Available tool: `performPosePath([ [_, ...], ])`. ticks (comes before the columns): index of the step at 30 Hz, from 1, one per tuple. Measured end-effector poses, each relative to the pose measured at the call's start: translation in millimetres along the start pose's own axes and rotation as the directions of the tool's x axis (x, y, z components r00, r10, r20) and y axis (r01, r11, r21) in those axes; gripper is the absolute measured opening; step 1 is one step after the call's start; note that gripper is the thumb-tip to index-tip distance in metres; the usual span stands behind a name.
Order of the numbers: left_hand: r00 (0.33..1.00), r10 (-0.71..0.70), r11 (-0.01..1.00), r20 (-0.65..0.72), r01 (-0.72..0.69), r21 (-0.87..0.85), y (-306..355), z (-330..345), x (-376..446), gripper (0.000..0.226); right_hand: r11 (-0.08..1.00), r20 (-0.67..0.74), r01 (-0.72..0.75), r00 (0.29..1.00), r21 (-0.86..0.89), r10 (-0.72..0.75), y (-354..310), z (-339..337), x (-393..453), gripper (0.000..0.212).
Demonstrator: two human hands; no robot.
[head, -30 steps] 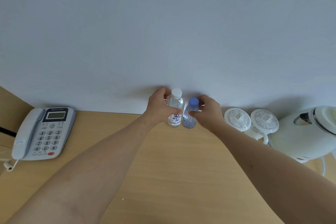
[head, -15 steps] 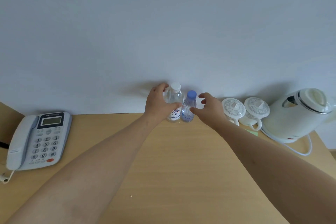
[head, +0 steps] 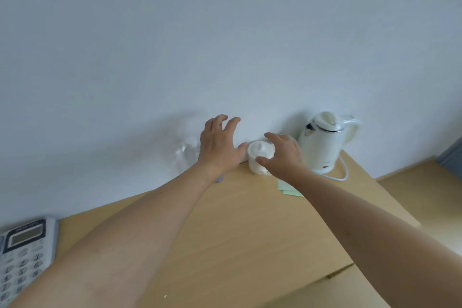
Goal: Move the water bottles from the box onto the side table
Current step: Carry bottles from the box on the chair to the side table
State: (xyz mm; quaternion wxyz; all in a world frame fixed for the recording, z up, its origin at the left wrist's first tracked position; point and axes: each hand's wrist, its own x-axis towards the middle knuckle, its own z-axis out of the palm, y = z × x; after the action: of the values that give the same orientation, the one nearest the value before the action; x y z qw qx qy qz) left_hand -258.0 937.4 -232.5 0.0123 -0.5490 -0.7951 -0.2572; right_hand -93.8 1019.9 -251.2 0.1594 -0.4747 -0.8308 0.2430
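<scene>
A clear water bottle [head: 187, 154] stands blurred on the wooden side table [head: 240, 227] by the wall, just left of my left hand. Only a small bluish bit of the second bottle [head: 219, 179] shows beneath my left wrist. My left hand [head: 218, 146] hovers with its fingers spread and holds nothing. My right hand [head: 281, 156] is also open, in front of a white lidded cup [head: 258, 155]; I cannot tell whether it touches the cup. No box is in view.
A white electric kettle [head: 323, 142] with its cord stands at the table's back right. Green paper [head: 287, 189] lies under my right forearm. A grey desk phone [head: 23, 252] sits at the far left. The table edge runs along the right.
Both hands have let go of the two bottles and drawn back with fingers spread. The view has swung, so the bottles now sit left of and behind my left hand.
</scene>
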Motion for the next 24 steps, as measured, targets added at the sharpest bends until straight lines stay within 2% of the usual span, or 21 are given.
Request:
performPosePath([
  [7,0.966,0.226,0.973,0.125,-0.217,-0.077,181.1,53.3,-10.1,0.069,0.978,-0.204,-0.169,0.969,-0.120,0.142,120.0,-129.7,-85.5,0.079],
  [11,0.904,0.390,0.915,0.174,-0.359,-0.182,318.4,96.8,-48.0,0.070,0.918,-0.284,-0.346,0.916,-0.196,0.284,215.0,-204.9,-172.4,0.082],
  [14,0.841,0.496,0.859,0.218,-0.438,-0.265,418.5,130.3,-87.4,0.071,0.866,-0.352,-0.464,0.854,-0.186,0.383,277.3,-255.9,-242.0,0.083],
  [19,0.687,0.666,0.735,0.292,-0.534,-0.418,578.5,172.2,-177.7,0.069,0.735,-0.484,-0.663,0.694,-0.143,0.533,364.0,-330.8,-372.8,0.088],
  [24,0.461,0.838,0.543,0.290,-0.661,-0.518,714.9,195.1,-275.3,0.070,0.524,-0.572,-0.852,0.435,-0.010,0.695,431.0,-379.9,-506.3,0.088],
])
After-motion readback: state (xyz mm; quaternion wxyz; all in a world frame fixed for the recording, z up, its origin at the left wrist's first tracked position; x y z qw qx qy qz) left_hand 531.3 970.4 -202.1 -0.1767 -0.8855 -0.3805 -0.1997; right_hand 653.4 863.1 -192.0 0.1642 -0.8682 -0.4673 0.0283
